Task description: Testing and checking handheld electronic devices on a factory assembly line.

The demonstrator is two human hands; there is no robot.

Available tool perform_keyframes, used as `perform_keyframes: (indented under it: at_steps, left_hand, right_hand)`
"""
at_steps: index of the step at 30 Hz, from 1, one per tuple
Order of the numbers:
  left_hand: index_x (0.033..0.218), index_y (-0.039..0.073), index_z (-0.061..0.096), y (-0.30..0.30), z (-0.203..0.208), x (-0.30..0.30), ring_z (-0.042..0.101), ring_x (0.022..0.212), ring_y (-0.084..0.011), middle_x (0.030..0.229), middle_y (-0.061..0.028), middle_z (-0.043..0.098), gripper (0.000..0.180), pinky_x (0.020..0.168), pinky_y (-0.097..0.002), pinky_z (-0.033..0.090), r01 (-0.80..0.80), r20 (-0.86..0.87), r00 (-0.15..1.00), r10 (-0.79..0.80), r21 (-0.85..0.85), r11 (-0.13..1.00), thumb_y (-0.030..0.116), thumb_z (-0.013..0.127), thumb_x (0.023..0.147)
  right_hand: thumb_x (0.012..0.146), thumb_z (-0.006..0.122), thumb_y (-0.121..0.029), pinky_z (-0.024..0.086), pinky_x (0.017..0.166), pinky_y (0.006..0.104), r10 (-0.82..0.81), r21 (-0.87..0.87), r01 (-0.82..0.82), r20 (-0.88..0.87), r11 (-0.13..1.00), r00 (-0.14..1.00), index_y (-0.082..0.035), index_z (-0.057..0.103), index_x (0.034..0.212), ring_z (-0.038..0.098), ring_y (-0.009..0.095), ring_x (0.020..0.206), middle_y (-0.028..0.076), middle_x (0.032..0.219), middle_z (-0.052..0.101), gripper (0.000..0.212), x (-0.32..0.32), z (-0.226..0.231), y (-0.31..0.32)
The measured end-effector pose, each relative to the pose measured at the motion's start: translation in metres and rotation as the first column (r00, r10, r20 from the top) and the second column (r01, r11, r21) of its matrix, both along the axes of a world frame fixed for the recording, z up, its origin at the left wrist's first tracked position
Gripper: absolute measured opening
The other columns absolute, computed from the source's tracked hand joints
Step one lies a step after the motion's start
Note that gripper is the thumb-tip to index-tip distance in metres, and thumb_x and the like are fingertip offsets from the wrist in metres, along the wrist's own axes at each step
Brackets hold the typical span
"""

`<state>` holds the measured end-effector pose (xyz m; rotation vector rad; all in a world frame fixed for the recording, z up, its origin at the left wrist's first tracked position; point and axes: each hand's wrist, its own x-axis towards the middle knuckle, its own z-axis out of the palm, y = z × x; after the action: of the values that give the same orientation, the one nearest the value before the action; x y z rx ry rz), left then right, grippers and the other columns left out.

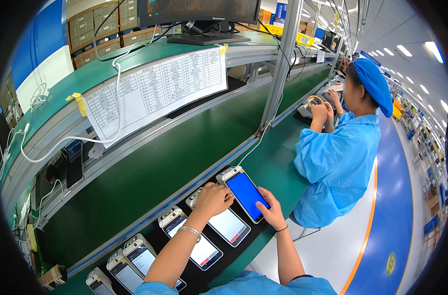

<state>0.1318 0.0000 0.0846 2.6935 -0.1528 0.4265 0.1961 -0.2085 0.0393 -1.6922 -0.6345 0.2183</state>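
Rightmost in a row of white handheld terminals, one terminal [244,194] shows a plain blue screen. My right hand [271,210] grips its right edge, with the thumb over the lower part of the screen. At the terminal's upper left side, my left hand [213,200] has its fingers curled and pinched together; whatever lies between them is hidden. Beneath my left wrist, a second terminal [230,227] with a lit white screen is partly covered. Further left lies another lit terminal [200,246], crossed by my left forearm, which wears a bracelet.
Several more terminals [127,275] continue the row on a black mat [253,239]. A green conveyor belt [194,142] runs behind, below a shelf with a monitor [199,12] and a printed sheet [155,91]. A metal post [279,69] rises beyond. At right sits a co-worker in blue [339,162].
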Motion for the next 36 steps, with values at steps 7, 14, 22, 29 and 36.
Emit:
perform_keyframes:
  at_steps: [7, 14, 22, 29, 36]
  left_hand:
    - [0.070, 0.006, 0.062, -0.001, 0.004, 0.000, 0.058, 0.067, -0.0225, 0.071, -0.0097, 0.063, 0.019, 0.077, -0.0321, 0.042, -0.022, -0.046, 0.999, 0.021, -0.013, 1.000, 0.024, 0.058, 0.074]
    - [0.069, 0.006, 0.062, -0.002, 0.003, 0.000, 0.058, 0.066, -0.0212, 0.069, -0.0092, 0.063, 0.021, 0.077, -0.0314, 0.041, -0.030, -0.067, 0.997, 0.030, 0.004, 1.000, 0.025, 0.057, 0.074]
    - [0.067, 0.006, 0.061, -0.002, 0.001, 0.001, 0.058, 0.065, -0.0213, 0.066, -0.0081, 0.062, 0.020, 0.076, -0.0317, 0.041, -0.031, -0.067, 0.997, 0.034, 0.042, 0.999, 0.024, 0.056, 0.074]
    - [0.068, 0.007, 0.062, 0.000, -0.005, 0.002, 0.058, 0.065, -0.0209, 0.068, -0.0078, 0.062, 0.019, 0.076, -0.0318, 0.040, -0.023, -0.030, 0.999, 0.025, 0.068, 0.997, 0.024, 0.053, 0.074]
    - [0.071, 0.008, 0.060, -0.003, -0.005, 0.002, 0.057, 0.069, -0.0208, 0.069, -0.0071, 0.061, 0.017, 0.079, -0.0329, 0.037, -0.049, -0.030, 0.998, 0.051, 0.059, 0.997, 0.023, 0.053, 0.073]
  right_hand:
    - [0.079, 0.055, -0.006, 0.030, 0.097, 0.0303, 0.008, 0.003, -0.008, -0.005, 1.000, 1.000, 0.002, 0.039, 0.122, 0.043, 0.022, 0.114, 0.016, 0.121, 0.046, 0.047, 0.000, 0.000, 0.000]
    - [0.075, 0.060, -0.011, 0.037, 0.092, 0.0303, -0.032, -0.007, 0.033, 0.060, 0.999, 0.998, 0.000, 0.044, 0.119, 0.050, 0.023, 0.108, 0.016, 0.116, 0.051, 0.048, 0.001, -0.003, 0.000]
    - [0.065, 0.071, -0.020, 0.033, 0.095, 0.0317, 0.016, -0.193, 0.022, 0.195, 0.981, 0.981, 0.000, 0.040, 0.123, 0.046, 0.024, 0.112, 0.015, 0.119, 0.047, 0.069, -0.004, 0.007, -0.003]
    - [0.055, 0.076, -0.028, 0.035, 0.094, 0.0348, 0.046, -0.305, 0.101, 0.440, 0.947, 0.897, -0.001, 0.037, 0.124, 0.046, 0.029, 0.112, 0.018, 0.121, 0.045, 0.083, -0.012, 0.018, 0.007]
    - [0.052, 0.076, -0.031, 0.040, 0.089, 0.0358, -0.051, -0.260, 0.163, 0.389, 0.952, 0.920, -0.003, 0.038, 0.124, 0.050, 0.032, 0.104, 0.018, 0.116, 0.049, 0.086, -0.011, 0.015, 0.011]
